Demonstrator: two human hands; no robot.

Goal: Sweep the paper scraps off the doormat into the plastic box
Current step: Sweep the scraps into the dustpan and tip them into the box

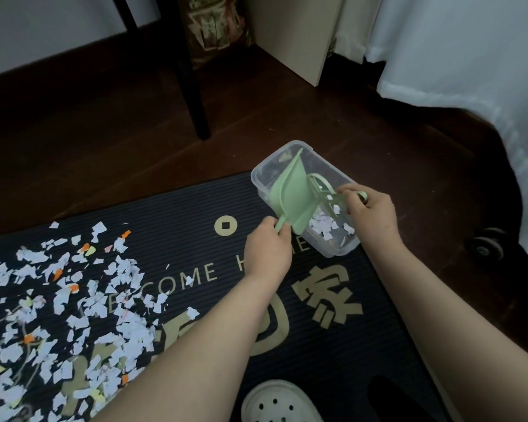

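Head view, left to right. Paper scraps, mostly white with a few orange and yellow pieces, lie thickly over the left half of the black ribbed doormat, which carries gold lettering and rests on a dark wooden floor. A dark chair leg stands on the floor beyond the mat.

Right of centre, the left hand has its grip closed round the handle of a pale green dustpan. The pan is tilted up steeply, with its scoop inside the clear plastic box. The box sits at the far right corner of the doormat, its far end reaching past the mat edge over the floor; white scraps lie in its near end, just beside the pan.

The right hand is over the box's right rim, its grip pinching the handle of a small green brush whose head is in the box against the dustpan.

A white perforated shoe shows at the lower edge. At far right, white fabric hangs to the floor, with a small black wheel beside it.
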